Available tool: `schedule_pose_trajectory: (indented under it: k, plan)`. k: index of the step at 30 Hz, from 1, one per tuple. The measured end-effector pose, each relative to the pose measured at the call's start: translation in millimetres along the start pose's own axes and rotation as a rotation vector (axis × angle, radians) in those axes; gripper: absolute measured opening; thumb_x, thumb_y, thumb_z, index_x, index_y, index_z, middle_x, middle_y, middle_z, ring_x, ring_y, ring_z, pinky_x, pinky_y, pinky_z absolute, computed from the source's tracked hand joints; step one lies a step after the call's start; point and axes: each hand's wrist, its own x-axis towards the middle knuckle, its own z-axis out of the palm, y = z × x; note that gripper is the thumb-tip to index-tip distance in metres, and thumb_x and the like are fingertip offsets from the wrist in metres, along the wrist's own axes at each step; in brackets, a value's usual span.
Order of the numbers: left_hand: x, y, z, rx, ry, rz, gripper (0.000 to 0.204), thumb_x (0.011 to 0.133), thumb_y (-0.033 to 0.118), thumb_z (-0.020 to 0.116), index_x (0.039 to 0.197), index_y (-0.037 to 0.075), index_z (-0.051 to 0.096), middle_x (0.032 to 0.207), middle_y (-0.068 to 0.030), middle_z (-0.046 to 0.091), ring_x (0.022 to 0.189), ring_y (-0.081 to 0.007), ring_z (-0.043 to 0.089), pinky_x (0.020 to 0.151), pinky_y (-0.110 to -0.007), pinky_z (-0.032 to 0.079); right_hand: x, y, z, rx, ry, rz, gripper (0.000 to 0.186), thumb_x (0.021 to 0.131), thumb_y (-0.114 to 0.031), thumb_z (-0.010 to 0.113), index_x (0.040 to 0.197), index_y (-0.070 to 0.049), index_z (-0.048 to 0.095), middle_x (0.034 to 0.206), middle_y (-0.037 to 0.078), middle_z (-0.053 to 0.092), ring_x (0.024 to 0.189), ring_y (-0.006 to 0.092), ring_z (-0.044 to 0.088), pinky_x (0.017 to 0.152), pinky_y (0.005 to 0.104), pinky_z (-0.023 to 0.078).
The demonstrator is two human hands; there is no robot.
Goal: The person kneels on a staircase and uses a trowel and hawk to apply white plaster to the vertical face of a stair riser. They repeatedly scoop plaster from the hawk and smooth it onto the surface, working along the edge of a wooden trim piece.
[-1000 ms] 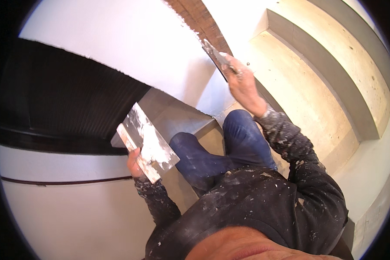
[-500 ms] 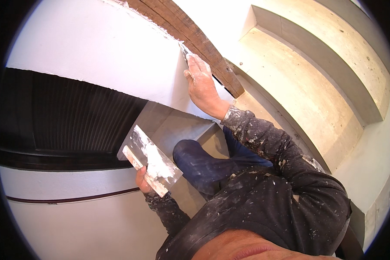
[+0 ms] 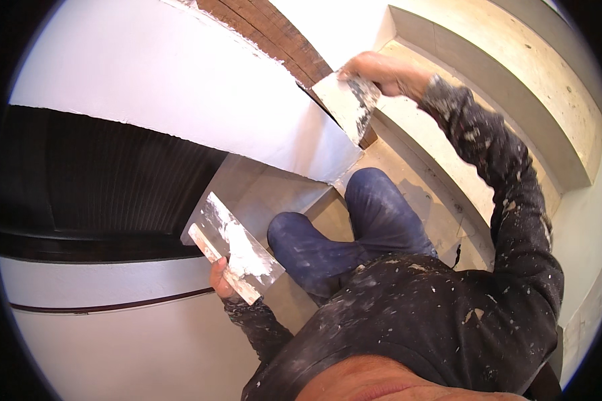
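In my left hand [image 3: 219, 277] is a flat metal plastering trowel [image 3: 219, 235], gripped by its long pale handle with the blade turned upward. White plaster [image 3: 244, 254] is smeared along the blade. My right hand [image 3: 380, 70] is closed around a wide putty knife [image 3: 344, 100], its blade coated with pale plaster and dark patches. The knife lies over the lower part of a brown wooden beam [image 3: 284, 40], beside the edge of a white plastered wall [image 3: 174, 87]. Its handle is hidden in my fingers.
Pale stone steps [image 3: 475, 100] curve up on the right. A dark ribbed panel [image 3: 114, 180] lies on the left, below the white wall. My bent knees [image 3: 381, 200] are under the wall's lower corner. A grey slab [image 3: 261, 190] sits between panel and legs.
My right hand has moved right and slightly up, off the wall edge, turning the putty knife so its broad face shows. My right knee has come into view. The left hand is nearly still.
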Motion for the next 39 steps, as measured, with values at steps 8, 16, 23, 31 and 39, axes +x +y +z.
schedule_pose_trajectory:
  k: [8, 16, 23, 31, 39]
  plan:
    - [-3.5, 3.3, -11.4, 0.052, 0.086, 0.037, 0.053, 0.095, 0.022, 0.051, 0.135, -0.013, 0.047, 0.108, -0.0262, 0.069, 0.089, -0.0323, 0.072, 0.076, -0.043, 0.061, 22.2, -55.1, 4.2, -0.028, -0.156, -0.025, 0.029, 0.095, -0.02, 0.058, 0.11, 0.005, 0.059, 0.091, 0.016, 0.072, 0.075, 0.0184, 0.075, 0.067, 0.0321, 0.066]
    - [-4.0, 5.4, -26.2, 0.052, 0.095, 0.027, 0.055, 0.094, 0.022, 0.052, 0.138, -0.011, 0.045, 0.112, -0.0257, 0.068, 0.091, -0.0333, 0.072, 0.078, -0.044, 0.061, 36.7, -82.6, 8.2, -0.121, -0.173, -0.118, 0.037, 0.096, -0.02, 0.059, 0.116, 0.011, 0.053, 0.096, 0.022, 0.07, 0.083, 0.0266, 0.076, 0.075, 0.0344, 0.067]
    - [-5.0, 5.5, -19.6, 0.027, 0.093, -0.003, 0.054, 0.095, 0.022, 0.051, 0.139, -0.009, 0.044, 0.116, -0.0246, 0.067, 0.095, -0.0338, 0.072, 0.083, -0.047, 0.06, 61.8, -112.6, 2.5, -0.011, -0.37, -0.056, 0.026, 0.096, -0.019, 0.058, 0.093, 0.007, 0.059, 0.084, 0.022, 0.071, 0.074, 0.0308, 0.074, 0.068, 0.0393, 0.066]
    - [-1.8, 2.3, -6.3, 0.018, 0.1, 0.037, 0.056, 0.095, 0.021, 0.051, 0.142, -0.008, 0.042, 0.116, -0.0247, 0.067, 0.096, -0.0342, 0.072, 0.082, -0.048, 0.061, 59.3, -159.8, 3.0, -0.017, -0.42, -0.133, 0.023, 0.099, -0.016, 0.054, 0.087, 0.003, 0.058, 0.076, 0.019, 0.07, 0.065, 0.0265, 0.073, 0.063, 0.0341, 0.067]
    - [-2.5, 2.6, 3.2, 0.071, 0.125, 0.034, 0.058, 0.091, 0.019, 0.053, 0.142, -0.007, 0.042, 0.118, -0.0236, 0.066, 0.097, -0.0333, 0.071, 0.081, -0.045, 0.061, 59.1, -195.0, 4.0, -0.034, -0.496, -0.158, 0.026, 0.1, -0.015, 0.052, 0.086, 0.007, 0.055, 0.076, 0.023, 0.069, 0.065, 0.0269, 0.074, 0.062, 0.0323, 0.067]
